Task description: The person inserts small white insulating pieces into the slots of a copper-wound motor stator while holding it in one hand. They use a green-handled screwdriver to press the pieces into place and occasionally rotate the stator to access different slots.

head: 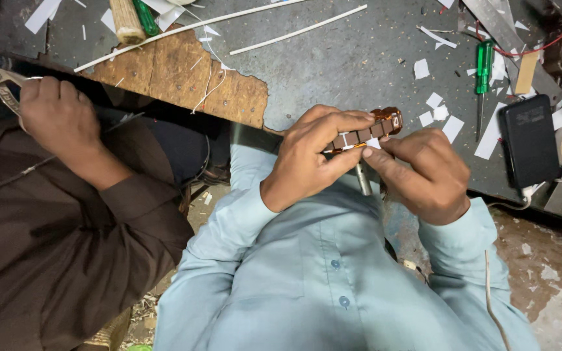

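My left hand (310,156) grips a small brown segmented block (367,132) with orange-brown wrapping and pale squares along its side. It is held just above my light blue shirt, at the edge of the grey workbench (346,58). My right hand (424,172) pinches the near end of the same block with thumb and forefinger. A thin metal rod (363,180) pokes down between my two hands. Both hands touch the block and each other.
A co-worker in a brown sleeve sits at left, a hand (60,120) on a metal tool. On the bench lie a green screwdriver (483,68), a black box (528,140), white strips, paper scraps, and a worn wooden board (183,78).
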